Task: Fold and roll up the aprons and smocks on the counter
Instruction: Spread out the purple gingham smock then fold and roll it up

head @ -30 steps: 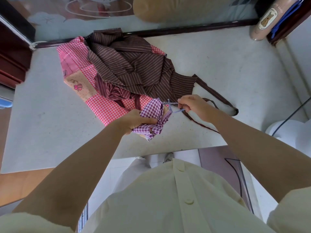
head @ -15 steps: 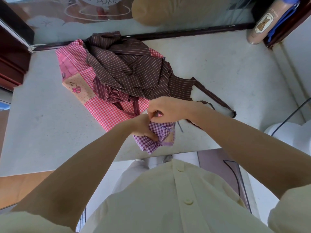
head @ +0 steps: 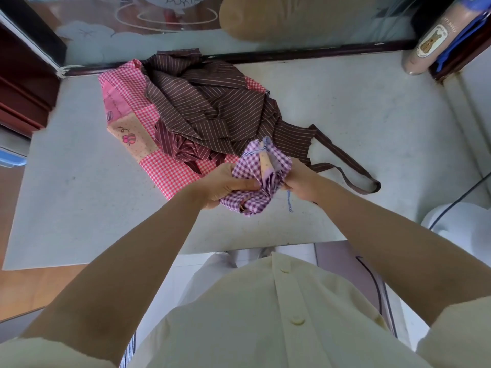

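My right hand, which lay over the top of the bundle half a second ago, has slid off to its right side, and the small rolled bundle of purple-and-white gingham cloth has tipped up so that its gathered end faces me. At the far left the pale grey speckled stone counter lies bare to its edge. On it, further in, the pink-and-white gingham apron with a peach patch showing a little bee lies flat, and the crumpled dark brown apron with thin pale stripes is heaped on its right half. Just in front of that heap my left hand grips the bundle from the left, thumb pressed across the cloth and fingers curled underneath. The bundle is held between my two hands above the near part of the counter; I cannot tell whether it touches the surface. My right hand is curled round its right side, and a short blue-and-white string dangles below that hand. Beyond my right wrist the brown apron's long strap loops out over the counter. In the far right corner a pinkish bottle with a bear label leans against the wall.
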{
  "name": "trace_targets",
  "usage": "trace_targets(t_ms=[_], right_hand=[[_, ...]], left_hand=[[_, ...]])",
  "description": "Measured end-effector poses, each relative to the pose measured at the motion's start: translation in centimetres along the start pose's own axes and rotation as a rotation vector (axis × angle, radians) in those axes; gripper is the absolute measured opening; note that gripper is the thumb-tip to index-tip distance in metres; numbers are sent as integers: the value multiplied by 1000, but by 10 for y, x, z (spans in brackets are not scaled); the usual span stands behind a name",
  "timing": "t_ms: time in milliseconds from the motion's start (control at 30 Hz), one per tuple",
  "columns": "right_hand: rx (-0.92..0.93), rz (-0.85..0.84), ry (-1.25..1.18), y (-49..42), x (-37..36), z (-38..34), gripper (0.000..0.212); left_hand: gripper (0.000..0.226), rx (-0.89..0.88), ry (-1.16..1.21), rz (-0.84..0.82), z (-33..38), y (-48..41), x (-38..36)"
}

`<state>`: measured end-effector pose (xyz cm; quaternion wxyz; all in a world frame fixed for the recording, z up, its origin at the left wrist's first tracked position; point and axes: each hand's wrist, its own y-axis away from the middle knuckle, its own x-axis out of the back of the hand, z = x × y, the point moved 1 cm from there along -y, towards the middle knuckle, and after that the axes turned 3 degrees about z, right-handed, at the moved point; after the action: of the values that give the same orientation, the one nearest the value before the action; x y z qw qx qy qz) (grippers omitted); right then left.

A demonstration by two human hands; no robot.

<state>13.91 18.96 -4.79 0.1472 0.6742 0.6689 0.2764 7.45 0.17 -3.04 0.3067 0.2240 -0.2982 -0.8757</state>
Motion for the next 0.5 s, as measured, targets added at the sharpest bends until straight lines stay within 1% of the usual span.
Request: trace_targets(t_ms=[33,67,167,200,300,333,400,433,500], right_hand=[[8,23,-44,7,-7,-8,27],[31,10,-116,8,-7,-7,31],[40,-14,-244,21,-13,-19,26],[23,3,-233,15,-13,-15,26],[-134,120,-147,4,-16,-12,28],[-174,128,-176,1,-17,-8,28],[-171,66,-298,1,-17,-3,37],[-152,36,-317,4,-18,-6,43],[-117,6,-290,7,-21,-8,48]], left_hand=[[42,5,65,50,-1,-1,4],[42,11,105,91,-2,-2,7],[39,32,138,164,-5,-5,15],[40,39,134,184,-5,-6,16],[45,59,113,231,-3,-8,16],[46,62,99,249,-2,-9,16],[49,73,75,289,-1,-10,14],[49,76,65,306,-2,-11,14],[51,68,51,335,-3,-11,13]])
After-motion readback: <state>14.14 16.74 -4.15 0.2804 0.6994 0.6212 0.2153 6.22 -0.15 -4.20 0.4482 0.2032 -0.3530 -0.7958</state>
